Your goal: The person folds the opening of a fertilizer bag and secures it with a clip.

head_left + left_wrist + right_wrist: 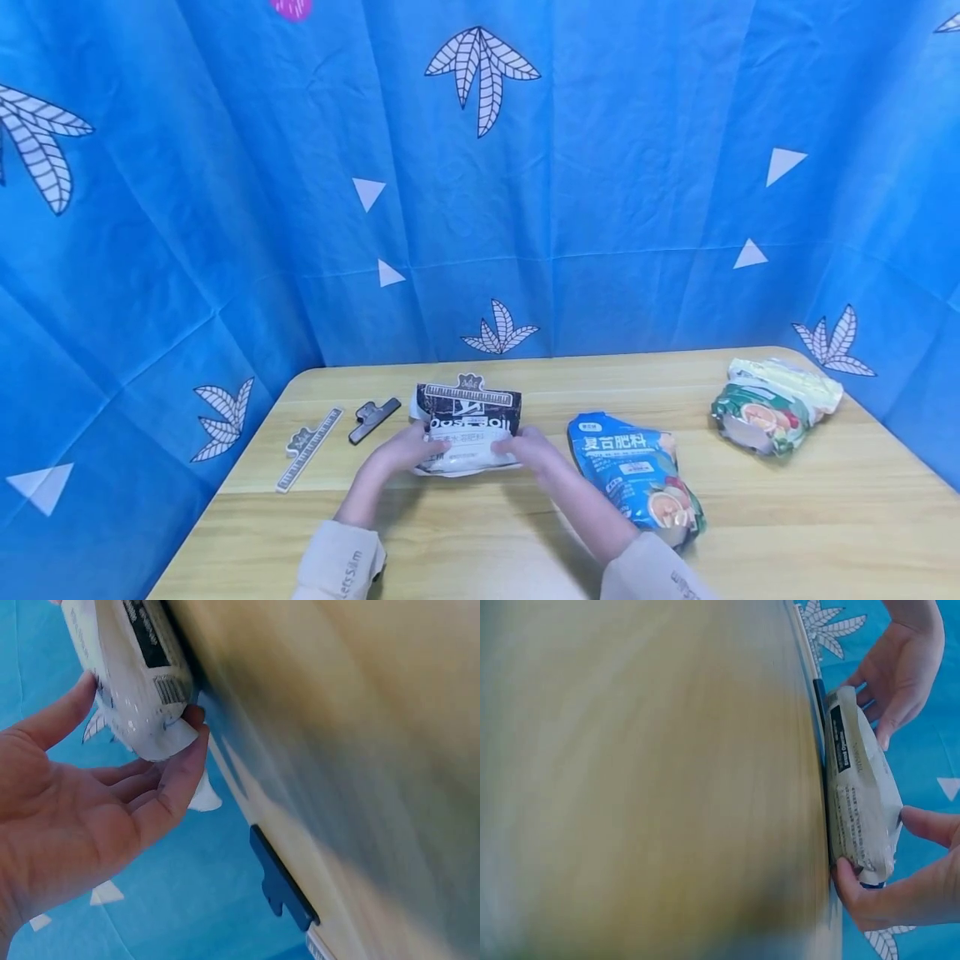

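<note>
A black-and-white fertilizer bag [471,437] stands at the middle of the table, its top folded over. Across that fold sits a long sealing clip [468,393] with a patterned bar. My left hand [403,448] grips the bag's left end; in the left wrist view the thumb lies on one face and the fingers curl round the other. The right end is held by my right hand [531,452], thumb and fingers pinching opposite sides in the right wrist view. Nearest my right forearm lies a blue fertilizer bag [630,467], partly hidden by the arm.
To the left on the table [247,542] lie a black clip [373,419] and a second patterned clip [309,448]. A green-and-white bag [772,408] lies at the back right. A blue curtain [637,208] with leaf prints hangs behind the table.
</note>
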The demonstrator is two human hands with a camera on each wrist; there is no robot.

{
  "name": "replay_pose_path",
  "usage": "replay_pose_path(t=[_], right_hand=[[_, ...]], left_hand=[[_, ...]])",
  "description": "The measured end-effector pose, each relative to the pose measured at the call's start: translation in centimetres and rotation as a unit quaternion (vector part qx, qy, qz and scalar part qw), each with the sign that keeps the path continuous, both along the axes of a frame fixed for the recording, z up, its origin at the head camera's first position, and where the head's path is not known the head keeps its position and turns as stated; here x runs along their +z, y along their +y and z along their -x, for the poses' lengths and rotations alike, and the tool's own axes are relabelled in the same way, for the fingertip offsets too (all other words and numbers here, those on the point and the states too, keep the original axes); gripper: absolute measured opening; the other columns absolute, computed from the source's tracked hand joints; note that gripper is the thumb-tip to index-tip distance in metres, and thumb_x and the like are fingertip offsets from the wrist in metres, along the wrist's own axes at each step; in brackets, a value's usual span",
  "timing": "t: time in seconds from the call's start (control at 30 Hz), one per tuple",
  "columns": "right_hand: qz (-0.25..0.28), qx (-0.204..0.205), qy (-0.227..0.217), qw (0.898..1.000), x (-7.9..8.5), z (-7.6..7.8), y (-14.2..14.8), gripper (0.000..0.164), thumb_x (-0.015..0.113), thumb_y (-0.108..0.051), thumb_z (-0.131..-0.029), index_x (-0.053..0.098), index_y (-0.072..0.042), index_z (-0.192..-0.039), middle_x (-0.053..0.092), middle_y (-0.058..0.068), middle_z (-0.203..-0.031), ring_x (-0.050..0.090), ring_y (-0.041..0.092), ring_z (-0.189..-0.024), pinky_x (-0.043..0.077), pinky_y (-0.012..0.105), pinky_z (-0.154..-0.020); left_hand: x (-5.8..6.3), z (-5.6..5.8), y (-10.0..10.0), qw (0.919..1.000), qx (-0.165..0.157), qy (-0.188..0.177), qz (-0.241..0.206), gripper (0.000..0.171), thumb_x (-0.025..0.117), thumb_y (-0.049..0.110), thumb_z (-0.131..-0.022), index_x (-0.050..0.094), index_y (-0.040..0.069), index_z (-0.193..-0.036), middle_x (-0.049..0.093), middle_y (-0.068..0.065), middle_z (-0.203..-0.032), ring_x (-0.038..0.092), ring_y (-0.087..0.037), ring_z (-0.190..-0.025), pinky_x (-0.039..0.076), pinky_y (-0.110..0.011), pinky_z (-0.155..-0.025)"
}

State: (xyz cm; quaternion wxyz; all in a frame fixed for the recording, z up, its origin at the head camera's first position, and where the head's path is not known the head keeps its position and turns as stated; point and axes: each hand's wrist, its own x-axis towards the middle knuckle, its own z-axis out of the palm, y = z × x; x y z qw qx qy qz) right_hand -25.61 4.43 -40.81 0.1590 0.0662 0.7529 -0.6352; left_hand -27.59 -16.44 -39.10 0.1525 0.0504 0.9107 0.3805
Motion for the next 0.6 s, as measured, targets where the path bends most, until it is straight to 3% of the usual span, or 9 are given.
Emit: replay_pose_path(t=[0.13,0.27,0.6], right_hand=[[0.016,0.029,0.018,0.999,-0.2,-0.1,-0.5,0.040,0.060,-0.009,-0.084,0.048,0.013,-0.114,0.053,0.023,-0.112,0.043,0.045,-0.110,0.025,0.063,-0.094],[0.022,0.048,0.029,0.998,-0.3,0.0,-0.8,0.033,0.057,-0.007,-0.085,0.051,0.012,-0.111,0.058,0.019,-0.104,0.044,0.044,-0.110,0.025,0.062,-0.095],[0.019,0.031,0.017,0.999,-0.2,0.1,-0.8,0.045,0.059,-0.007,-0.085,0.042,0.017,-0.119,0.053,0.023,-0.109,0.041,0.046,-0.112,0.024,0.061,-0.096]], left_hand=[[0.4,0.2,-1.0,0.9995,0.000,-0.007,0.029,0.070,0.056,0.028,-0.091,0.025,-0.018,-0.134,0.030,-0.036,-0.135,0.028,-0.049,-0.123,0.027,-0.055,-0.099],[0.7,0.1,-1.4,0.9991,0.003,-0.005,0.041,0.068,0.056,0.028,-0.091,0.028,-0.019,-0.132,0.033,-0.036,-0.132,0.031,-0.049,-0.121,0.029,-0.054,-0.098],[0.7,0.0,-1.3,0.9993,0.007,-0.004,0.036,0.066,0.058,0.028,-0.090,0.032,-0.020,-0.129,0.039,-0.036,-0.127,0.036,-0.049,-0.118,0.033,-0.054,-0.095]])
